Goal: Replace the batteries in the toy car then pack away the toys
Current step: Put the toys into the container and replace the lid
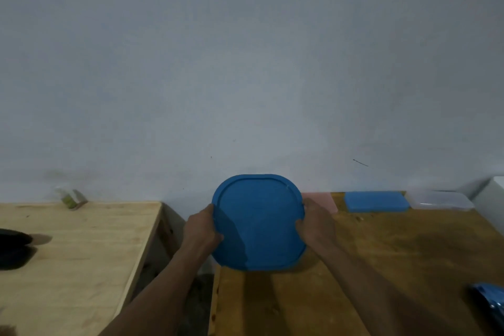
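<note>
The left hand (201,229) and right hand (316,224) are clamping opposite edges of the blue lid (259,222) — likely keeping it level for seating evenly — at the left end of the right tabletop (381,254), by the wall (245,63).

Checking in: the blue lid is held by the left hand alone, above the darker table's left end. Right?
Not quite: both hands hold it. The left hand holds the blue lid at its left edge, the right hand at its right edge, above the darker table at its left end, as the head view shows.
</note>
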`<state>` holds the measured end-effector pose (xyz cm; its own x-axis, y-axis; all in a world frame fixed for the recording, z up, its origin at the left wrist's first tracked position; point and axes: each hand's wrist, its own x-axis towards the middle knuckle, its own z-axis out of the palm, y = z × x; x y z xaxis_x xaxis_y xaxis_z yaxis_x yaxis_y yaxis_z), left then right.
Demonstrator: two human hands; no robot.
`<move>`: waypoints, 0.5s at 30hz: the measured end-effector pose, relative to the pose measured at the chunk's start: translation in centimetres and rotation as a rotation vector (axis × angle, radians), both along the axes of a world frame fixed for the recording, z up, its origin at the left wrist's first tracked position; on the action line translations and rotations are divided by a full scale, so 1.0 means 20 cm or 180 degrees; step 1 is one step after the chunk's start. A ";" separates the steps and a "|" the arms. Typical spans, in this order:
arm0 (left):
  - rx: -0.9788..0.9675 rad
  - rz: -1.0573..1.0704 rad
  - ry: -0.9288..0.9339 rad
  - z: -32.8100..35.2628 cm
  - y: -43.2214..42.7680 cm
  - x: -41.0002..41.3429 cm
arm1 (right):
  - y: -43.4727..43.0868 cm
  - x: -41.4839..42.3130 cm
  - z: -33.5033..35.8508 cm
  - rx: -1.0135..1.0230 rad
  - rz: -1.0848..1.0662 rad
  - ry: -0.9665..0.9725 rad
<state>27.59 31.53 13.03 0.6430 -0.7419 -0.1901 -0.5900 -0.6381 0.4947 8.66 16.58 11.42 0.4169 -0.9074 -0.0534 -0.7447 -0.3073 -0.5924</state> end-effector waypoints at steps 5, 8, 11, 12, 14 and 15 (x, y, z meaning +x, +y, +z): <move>0.0203 0.0032 0.0058 -0.06 -0.21 0.11 | -0.20 0.10 -0.05 0.0165 0.0048 0.0268; 0.0324 0.0073 0.0160 -0.10 -0.26 0.14 | -0.25 0.13 -0.07 0.0237 0.0115 0.0430; 0.0414 0.0034 0.0109 -0.13 -0.30 0.17 | -0.28 0.15 -0.10 0.0244 0.0029 0.0514; 0.0450 0.0010 0.0094 -0.13 -0.31 0.18 | -0.29 0.15 -0.10 0.0265 0.0011 0.0525; 0.0467 0.0004 0.0082 -0.13 -0.32 0.18 | -0.30 0.16 -0.10 0.0307 0.0022 0.0560; 0.0463 0.0003 0.0069 -0.13 -0.32 0.18 | -0.30 0.16 -0.10 0.0315 0.0030 0.0580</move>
<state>31.25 25.07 10.49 0.6381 -0.7050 -0.3096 -0.5796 -0.7045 0.4096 11.77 10.60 9.33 0.4008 -0.8900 -0.2176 -0.8396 -0.2618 -0.4759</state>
